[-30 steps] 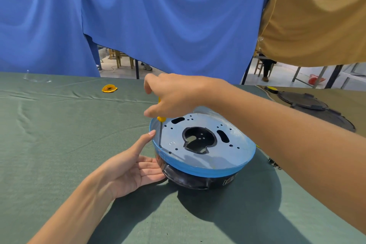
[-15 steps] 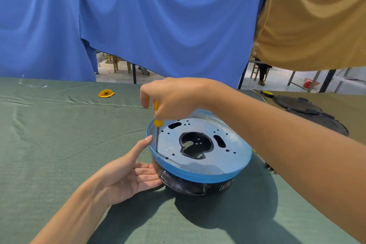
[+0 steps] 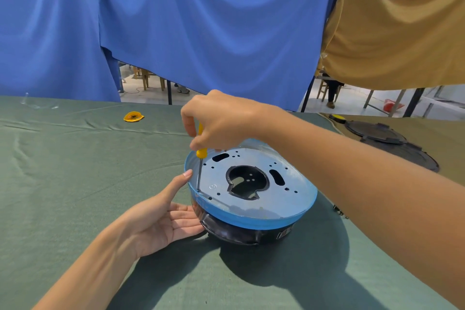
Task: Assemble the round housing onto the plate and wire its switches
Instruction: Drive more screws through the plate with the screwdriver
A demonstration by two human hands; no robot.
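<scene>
Sitting on black round housing (image 3: 234,233) mid green table (image 3: 75,184): grey blue-rimmed plate (image 3: 297,199), slots, small holes, large central cut-out showing dark interior. Curled fingers of right hand (image 3: 224,121) gripping yellow screwdriver (image 3: 201,152), long axis upright, tip pointing down at plate's left edge. Straight-fingered left hand (image 3: 161,219) touching housing side, thumb at rim.

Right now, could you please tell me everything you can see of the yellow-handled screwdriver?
The yellow-handled screwdriver has a glossy yellow handle, plastic by its look, and a thin grey metal shaft. It stands nearly upright, tip down near the left edge of the round grey metal plate with the blue rim. The right hand grips the handle from above, hiding most of it. The thumb of the left hand lies at the rim beside the shaft, apart from it.
</scene>
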